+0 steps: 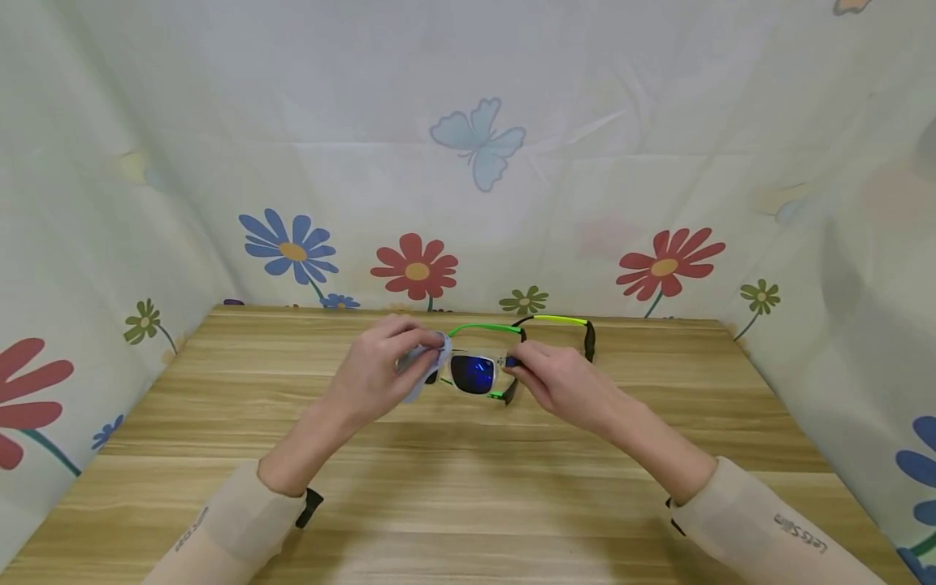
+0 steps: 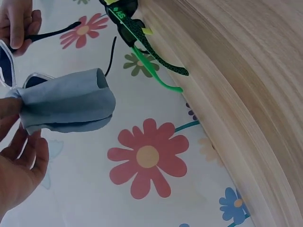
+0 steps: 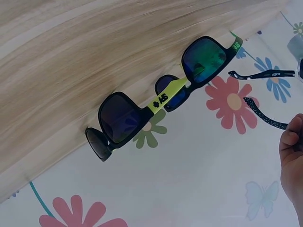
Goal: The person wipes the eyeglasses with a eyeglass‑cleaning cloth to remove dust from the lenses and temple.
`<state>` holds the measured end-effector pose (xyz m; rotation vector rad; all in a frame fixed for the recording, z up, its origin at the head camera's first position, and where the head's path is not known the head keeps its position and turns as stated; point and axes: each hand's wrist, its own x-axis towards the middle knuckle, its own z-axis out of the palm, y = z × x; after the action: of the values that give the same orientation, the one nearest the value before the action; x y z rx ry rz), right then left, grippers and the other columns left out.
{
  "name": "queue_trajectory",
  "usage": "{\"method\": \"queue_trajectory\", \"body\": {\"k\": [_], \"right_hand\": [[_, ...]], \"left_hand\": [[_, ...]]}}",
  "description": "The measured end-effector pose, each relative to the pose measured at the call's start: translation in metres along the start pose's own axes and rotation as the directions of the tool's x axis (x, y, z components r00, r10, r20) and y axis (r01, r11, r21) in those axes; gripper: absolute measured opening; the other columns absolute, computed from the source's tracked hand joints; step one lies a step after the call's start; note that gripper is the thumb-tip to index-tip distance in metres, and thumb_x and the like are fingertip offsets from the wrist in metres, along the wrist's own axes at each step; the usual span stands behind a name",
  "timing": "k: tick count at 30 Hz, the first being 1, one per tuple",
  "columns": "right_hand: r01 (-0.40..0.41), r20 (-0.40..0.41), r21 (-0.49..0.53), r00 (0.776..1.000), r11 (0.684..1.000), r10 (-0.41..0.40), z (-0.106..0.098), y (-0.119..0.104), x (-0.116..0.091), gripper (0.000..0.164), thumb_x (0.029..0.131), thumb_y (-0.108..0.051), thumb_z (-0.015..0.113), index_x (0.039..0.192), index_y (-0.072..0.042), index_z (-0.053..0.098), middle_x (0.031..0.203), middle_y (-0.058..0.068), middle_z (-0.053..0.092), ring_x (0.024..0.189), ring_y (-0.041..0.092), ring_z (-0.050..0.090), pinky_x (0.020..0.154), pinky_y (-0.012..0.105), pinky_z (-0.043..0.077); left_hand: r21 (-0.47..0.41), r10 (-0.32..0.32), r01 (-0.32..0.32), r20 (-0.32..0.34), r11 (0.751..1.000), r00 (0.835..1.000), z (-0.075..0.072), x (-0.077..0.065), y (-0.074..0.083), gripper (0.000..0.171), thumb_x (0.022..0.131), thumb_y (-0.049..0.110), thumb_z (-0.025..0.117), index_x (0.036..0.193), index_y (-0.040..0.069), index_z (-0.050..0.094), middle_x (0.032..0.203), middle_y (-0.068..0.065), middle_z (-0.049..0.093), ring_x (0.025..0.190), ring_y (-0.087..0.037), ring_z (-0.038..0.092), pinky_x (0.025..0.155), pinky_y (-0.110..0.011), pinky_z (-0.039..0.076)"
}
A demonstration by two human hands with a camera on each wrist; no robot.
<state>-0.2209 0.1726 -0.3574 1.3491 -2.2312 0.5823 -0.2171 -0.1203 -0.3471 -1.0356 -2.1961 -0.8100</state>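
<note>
My left hand pinches a light blue cloth folded over one lens of a pair of sunglasses. These have a pale, clear-looking frame, dark blue lenses and dark temple arms. At the other side, my right hand grips a temple arm of the same sunglasses near the hinge. They are held up above the table, with the uncovered lens between the two hands. The cloth hides most of the other lens. In the right wrist view, my right hand shows only at the edge.
Behind the hands, two more sunglasses stand on the wooden table: black ones with green temple arms and black ones with yellow-green arms. A flower-printed curtain surrounds the table at the back and sides.
</note>
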Motion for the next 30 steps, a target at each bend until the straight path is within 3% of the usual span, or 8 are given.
{"method": "queue_trajectory", "body": {"k": [5,9,11,15,17,23,30], "right_hand": [[0.028,-0.004,-0.013,1.000,1.000,-0.028,-0.001,0.002,-0.001,0.008,0.104,-0.012,0.061,0.106,-0.003,0.061,0.086,0.000,0.062,0.068,0.007,0.055,0.060,0.024,0.050],[0.049,-0.005,-0.028,0.999,0.998,-0.049,-0.002,0.003,-0.002,0.032,0.110,-0.030,0.045,0.105,-0.003,0.063,0.086,0.000,0.062,0.069,0.008,0.056,0.061,0.024,0.051],[0.053,0.002,-0.033,0.999,0.998,-0.053,-0.003,0.004,-0.002,0.033,0.109,-0.031,0.045,0.105,-0.003,0.064,0.087,-0.001,0.062,0.070,0.008,0.058,0.063,0.025,0.053],[0.051,0.026,-0.033,0.998,0.998,-0.050,-0.003,0.004,-0.003,0.014,0.102,-0.017,0.064,0.107,-0.004,0.065,0.089,-0.001,0.064,0.073,0.008,0.062,0.066,0.027,0.055],[0.048,0.038,-0.035,0.998,0.998,-0.046,-0.004,0.004,-0.003,0.012,0.100,-0.014,0.067,0.107,-0.004,0.065,0.088,-0.002,0.064,0.072,0.008,0.062,0.066,0.027,0.056],[0.076,0.064,-0.075,0.995,0.994,-0.071,-0.006,0.003,-0.002,0.039,0.106,-0.037,0.044,0.103,-0.005,0.067,0.085,-0.003,0.065,0.070,0.008,0.063,0.066,0.026,0.056],[0.143,0.073,-0.145,0.988,0.979,-0.133,-0.005,0.004,-0.003,0.046,0.109,-0.040,0.037,0.096,-0.006,0.064,0.077,-0.004,0.061,0.062,0.008,0.058,0.059,0.025,0.052]], "left_hand": [[-0.095,0.017,-0.009,0.080,0.995,0.997,-0.001,-0.001,-0.004,0.014,0.089,0.004,0.079,0.103,0.004,0.077,0.108,-0.005,0.067,0.104,-0.021,0.060,0.086,-0.038,0.056],[-0.166,0.036,-0.012,0.143,0.986,0.989,-0.002,-0.001,-0.006,0.014,0.090,0.007,0.079,0.103,0.004,0.076,0.109,-0.002,0.065,0.106,-0.018,0.058,0.087,-0.037,0.055],[-0.185,0.048,-0.018,0.163,0.983,0.985,-0.001,-0.002,-0.007,0.015,0.091,0.008,0.079,0.104,0.004,0.074,0.109,-0.002,0.065,0.105,-0.018,0.058,0.087,-0.036,0.056],[-0.175,0.073,-0.038,0.198,0.984,0.978,0.001,-0.002,-0.009,0.016,0.091,0.008,0.079,0.105,0.004,0.071,0.108,-0.003,0.065,0.103,-0.018,0.059,0.087,-0.035,0.055],[-0.158,0.084,-0.050,0.219,0.986,0.972,0.001,-0.002,-0.010,0.017,0.092,0.009,0.078,0.106,0.005,0.070,0.107,-0.003,0.066,0.102,-0.018,0.058,0.087,-0.035,0.055],[-0.125,0.115,-0.082,0.283,0.989,0.952,0.003,-0.004,-0.011,0.016,0.095,0.009,0.075,0.107,0.006,0.065,0.106,-0.002,0.065,0.100,-0.018,0.056,0.088,-0.037,0.052],[-0.120,0.137,-0.101,0.353,0.988,0.925,0.006,-0.007,-0.012,0.013,0.098,0.012,0.071,0.107,0.007,0.062,0.102,0.001,0.062,0.097,-0.016,0.053,0.085,-0.034,0.050]]}}
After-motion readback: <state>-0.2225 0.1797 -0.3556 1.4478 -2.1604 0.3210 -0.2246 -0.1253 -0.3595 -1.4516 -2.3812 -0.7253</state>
